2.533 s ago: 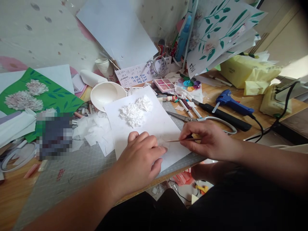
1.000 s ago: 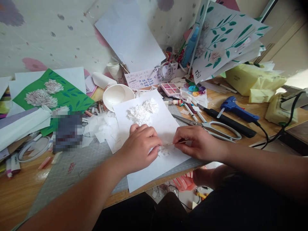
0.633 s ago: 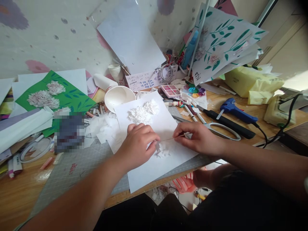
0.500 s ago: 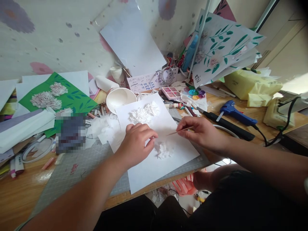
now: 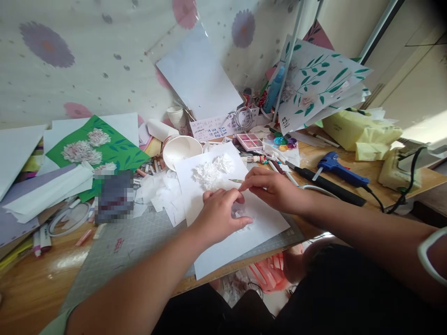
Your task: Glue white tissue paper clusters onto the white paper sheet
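My right hand (image 5: 267, 188) pinches a thin pointed stick (image 5: 236, 180), its tip pointing left. Close against those fingertips is my left hand (image 5: 221, 214), with index finger bent and thumb stretched apart, holding nothing that I can see. Under the left hand, a small crumpled white paper flower (image 5: 247, 227) is largely hidden. It lies on a white sheet of paper (image 5: 223, 257). Farther up the same sheet sits a larger cluster of ruffled white paper flowers (image 5: 213, 170).
A grey cutting mat (image 5: 139, 251) lies under the sheet. Paper scraps (image 5: 162, 190) and a white paper tub (image 5: 182, 152) are to the left and behind. A blue glue gun (image 5: 340, 171) and a black-handled tool (image 5: 335, 190) lie right. A green flower picture (image 5: 94, 153) is at left.
My left hand has moved right over the small paper flower, its thumb spreading. My right hand has come left with the stick until both hands nearly meet. The view has shifted slightly.
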`<state>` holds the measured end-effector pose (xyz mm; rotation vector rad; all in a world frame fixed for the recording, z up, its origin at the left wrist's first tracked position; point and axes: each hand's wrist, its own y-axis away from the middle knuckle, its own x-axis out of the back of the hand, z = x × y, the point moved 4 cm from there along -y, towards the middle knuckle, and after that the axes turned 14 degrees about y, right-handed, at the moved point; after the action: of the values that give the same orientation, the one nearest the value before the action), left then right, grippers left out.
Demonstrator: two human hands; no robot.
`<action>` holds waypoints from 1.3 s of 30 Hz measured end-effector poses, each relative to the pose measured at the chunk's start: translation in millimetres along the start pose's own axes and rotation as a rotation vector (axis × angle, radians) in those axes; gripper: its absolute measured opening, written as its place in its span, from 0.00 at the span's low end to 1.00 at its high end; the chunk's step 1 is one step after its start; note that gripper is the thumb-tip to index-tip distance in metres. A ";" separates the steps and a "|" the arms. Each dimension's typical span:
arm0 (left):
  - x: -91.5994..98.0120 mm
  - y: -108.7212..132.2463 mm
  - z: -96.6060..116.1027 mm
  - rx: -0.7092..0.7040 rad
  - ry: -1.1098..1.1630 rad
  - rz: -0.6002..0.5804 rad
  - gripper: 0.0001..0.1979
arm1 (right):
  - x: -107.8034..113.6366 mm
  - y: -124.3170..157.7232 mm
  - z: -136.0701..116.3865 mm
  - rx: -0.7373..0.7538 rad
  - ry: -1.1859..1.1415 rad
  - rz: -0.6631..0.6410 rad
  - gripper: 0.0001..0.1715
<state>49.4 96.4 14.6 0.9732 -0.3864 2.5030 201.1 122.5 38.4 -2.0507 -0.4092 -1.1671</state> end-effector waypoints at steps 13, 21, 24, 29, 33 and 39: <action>0.4 -6.2 -4.6 0.073 0.144 0.119 0.05 | -27.5 2.5 -2.4 0.017 0.000 -0.357 0.11; 10.5 -6.9 -14.6 0.051 0.327 0.196 0.02 | -21.1 -1.4 0.9 -0.059 -0.053 -0.247 0.06; 18.9 -6.0 -16.9 0.027 0.407 0.236 0.02 | -8.5 -4.6 4.4 -0.106 -0.078 -0.160 0.04; 37.3 -4.2 -21.7 -0.008 0.480 0.324 0.02 | 28.2 -7.8 13.8 -0.292 -0.154 0.067 0.06; 55.7 -5.0 -28.2 -0.063 0.495 0.448 0.02 | 61.7 -1.4 27.5 -0.446 -0.204 0.288 0.09; 111.3 12.0 -27.2 -0.212 0.542 0.792 0.06 | 90.2 16.1 57.9 -0.656 0.074 0.472 0.17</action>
<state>-45.8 128.6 70.9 -0.0006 -0.9703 3.1629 294.1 146.5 88.4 -2.4421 0.5466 -1.1587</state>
